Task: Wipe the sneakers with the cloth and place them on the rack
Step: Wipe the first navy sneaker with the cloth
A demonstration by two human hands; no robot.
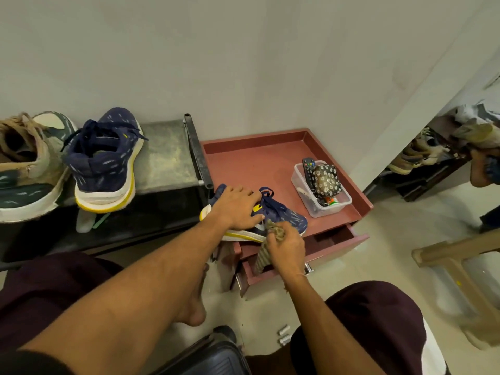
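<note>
1. Navy sneaker (281,215) on the front edge of the red cabinet (257,163). Heel and collar hidden under left hand (238,209). Cloth (263,255) partly hidden inside right hand (284,247).
2. Left arm outstretched, fingers curled over the sneaker, gripping it. Right hand clenched round the bunched cloth.
3. Cloth touches the sneaker's side. Its tail hangs in front of the cabinet's open drawer (332,239).

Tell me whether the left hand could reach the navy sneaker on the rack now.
Probably, once freed: the left hand grips the second sneaker on the red cabinet, and only bare rack top lies between it and the racked sneaker.
</note>
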